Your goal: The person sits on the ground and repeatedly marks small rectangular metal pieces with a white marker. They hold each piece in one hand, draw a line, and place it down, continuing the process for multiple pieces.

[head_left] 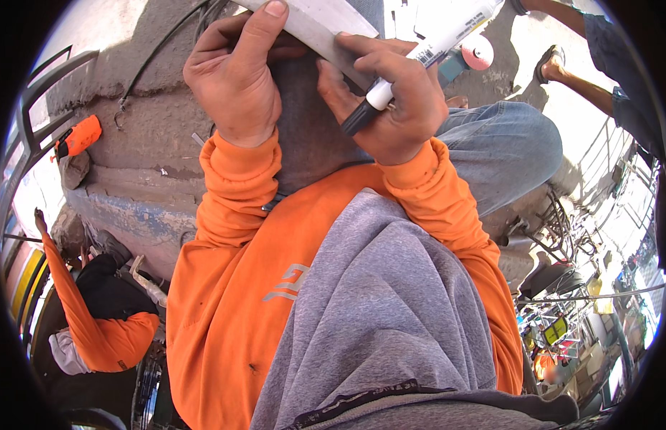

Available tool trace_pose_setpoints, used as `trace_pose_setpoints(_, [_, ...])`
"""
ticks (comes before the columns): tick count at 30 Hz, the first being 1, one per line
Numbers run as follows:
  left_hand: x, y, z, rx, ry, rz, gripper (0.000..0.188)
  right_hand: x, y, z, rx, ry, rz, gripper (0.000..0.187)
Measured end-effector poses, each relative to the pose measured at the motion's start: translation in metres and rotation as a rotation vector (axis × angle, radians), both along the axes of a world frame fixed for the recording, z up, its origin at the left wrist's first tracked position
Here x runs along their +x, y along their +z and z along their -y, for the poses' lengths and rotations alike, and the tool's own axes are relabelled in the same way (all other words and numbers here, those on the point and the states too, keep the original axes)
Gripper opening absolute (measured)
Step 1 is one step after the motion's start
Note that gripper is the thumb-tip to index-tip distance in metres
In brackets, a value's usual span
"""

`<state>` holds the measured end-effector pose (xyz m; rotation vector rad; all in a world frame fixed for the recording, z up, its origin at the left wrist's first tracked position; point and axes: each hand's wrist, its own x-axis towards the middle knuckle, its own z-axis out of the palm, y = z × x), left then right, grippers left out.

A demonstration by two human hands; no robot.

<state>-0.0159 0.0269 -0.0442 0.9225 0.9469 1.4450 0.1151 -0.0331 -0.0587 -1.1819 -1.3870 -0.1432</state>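
The largest thing in view was the wearer's orange sweatshirt [232,322] with a heather-grey fabric section [390,287], spread across the lower middle. Beyond it, on the left, lay a rough brown concrete step [146,172] with worn blue paint along its lower edge. A faded blue denim trouser leg [497,154] bent outward on the right. Lower left, a co-worker in an orange long-sleeved top [118,340] stretched an arm upward, and upper right another person's bare lower leg [587,89] ended in a dark sandal [550,64]. A tangled heap of thin metal pieces [562,240] filled the right side. The wearer's 2 bare hands were raised near the top edge. The left hand [240,75] was clamped on a flat pale-grey bar [322,25], its thumb along the near face; the bar slanted down to the right, running from that hand to the right one. The right hand [401,100] gripped a white cylindrical tube with a black end [444,43] against its palm, while its thumb and fingertips met the bar's lower end. Past the right hand sat a round pink object [477,52]. Left, a bright orange object [82,136] rested by a grey stone [75,170], and a thin black cable [157,54] curved across the concrete.
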Motion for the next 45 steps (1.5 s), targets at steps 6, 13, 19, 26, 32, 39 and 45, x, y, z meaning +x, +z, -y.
trace_pose_setpoints(6, [-0.002, -0.002, -0.002, -0.013, -0.034, 0.025, 0.010, 0.001, -0.004, 0.001, 0.001, 0.021, -0.011, 0.028])
trace_pose_setpoints(13, [-0.019, 0.002, -0.013, 0.053, -0.189, 0.106, 0.012, 0.011, 0.012, 0.014, -0.018, 0.324, -0.191, 0.038])
trace_pose_setpoints(19, [-0.030, 0.002, -0.018, -0.003, -0.454, -0.165, 0.015, 0.048, 0.050, 0.020, -0.421, 0.502, -0.512, 0.085])
trace_pose_setpoints(26, [-0.027, 0.001, -0.014, 0.022, -0.434, -0.156, 0.015, 0.034, 0.036, 0.008, -0.416, 0.503, -0.602, 0.037])
trace_pose_setpoints(32, [-0.026, 0.001, -0.014, 0.026, -0.455, -0.150, 0.015, 0.029, 0.025, 0.005, -0.392, 0.529, -0.696, 0.036])
trace_pose_setpoints(39, [-0.025, -0.001, -0.015, 0.025, -0.458, -0.164, 0.015, 0.029, 0.026, 0.005, -0.410, 0.517, -0.694, 0.037])
trace_pose_setpoints(45, [-0.025, 0.000, -0.014, 0.039, -0.453, -0.169, 0.015, 0.028, 0.027, 0.005, -0.415, 0.516, -0.691, 0.036])
